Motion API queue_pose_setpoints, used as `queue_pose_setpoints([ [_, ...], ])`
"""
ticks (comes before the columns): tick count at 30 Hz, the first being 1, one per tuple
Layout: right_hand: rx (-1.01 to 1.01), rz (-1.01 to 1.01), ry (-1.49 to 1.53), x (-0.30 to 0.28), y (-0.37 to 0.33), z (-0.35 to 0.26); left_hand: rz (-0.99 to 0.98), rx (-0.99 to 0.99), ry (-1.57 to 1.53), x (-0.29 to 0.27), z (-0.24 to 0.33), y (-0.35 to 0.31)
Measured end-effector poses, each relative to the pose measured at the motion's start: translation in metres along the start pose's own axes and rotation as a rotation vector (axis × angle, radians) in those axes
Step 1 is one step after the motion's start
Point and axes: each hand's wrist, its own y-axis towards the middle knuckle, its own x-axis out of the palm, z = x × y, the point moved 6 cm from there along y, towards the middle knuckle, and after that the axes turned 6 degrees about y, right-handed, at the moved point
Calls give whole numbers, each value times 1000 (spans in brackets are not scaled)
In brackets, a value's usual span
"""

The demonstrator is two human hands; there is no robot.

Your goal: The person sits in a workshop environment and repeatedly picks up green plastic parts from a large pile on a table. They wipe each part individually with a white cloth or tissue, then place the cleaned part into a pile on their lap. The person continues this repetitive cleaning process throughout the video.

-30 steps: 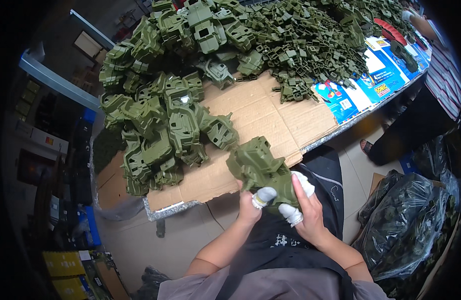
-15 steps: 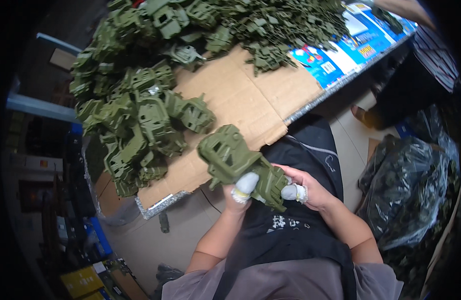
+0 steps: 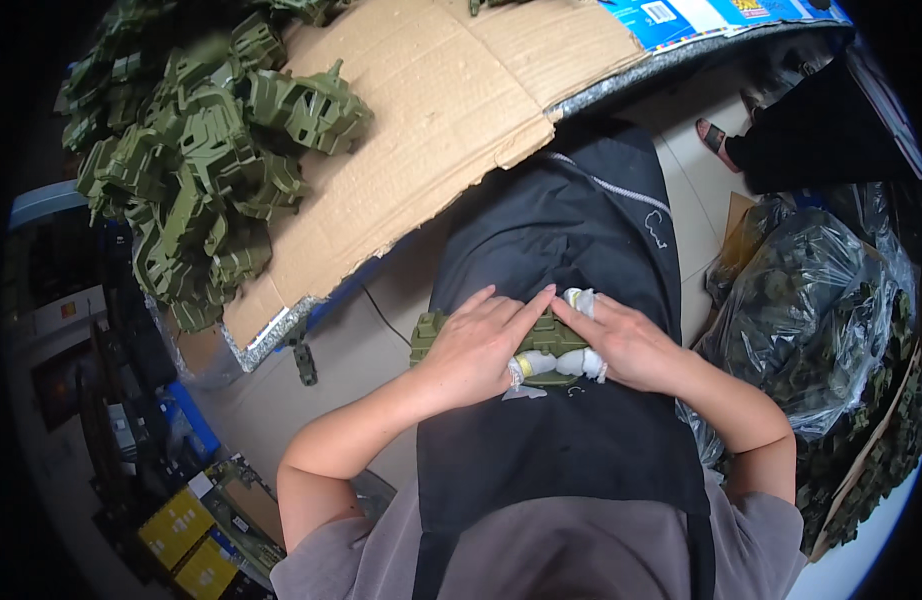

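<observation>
An olive-green moulded plastic part rests across my lap on the dark apron. My left hand lies over its left portion, and my right hand grips its right side. Both thumbs, wrapped in white covering, press side by side on its near edge. The fingers reach over the far side, where the fingertips nearly meet. A white wrap also covers one finger of my right hand. Much of the part is hidden beneath my hands, so its full shape does not show.
A pile of similar green plastic parts sits on the cardboard-covered table ahead and to the left. Clear plastic bags of green pieces stand at right. Beyond them is another person's sandalled foot. Yellow boxes are at lower left.
The green part has come down from beside the table edge to my lap and turned sideways. My left hand has shifted on top of it, and the view has tilted lower.
</observation>
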Motion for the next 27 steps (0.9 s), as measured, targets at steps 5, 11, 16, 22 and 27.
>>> queue_pose_setpoints([
  [5,183,-198,185,-3,7,13,-4,-14,-156,4,-9,3],
  [11,297,-175,304,11,2,22,-25,-15,-134,11,-12,6],
  [16,236,-109,336,1,7,20,81,33,44,-23,-5,-1],
  [22,243,-103,485,-12,0,61,204,-257,-797,3,-76,-48],
  [27,93,135,69,-52,52,-2,300,-288,-868,20,-72,-43],
])
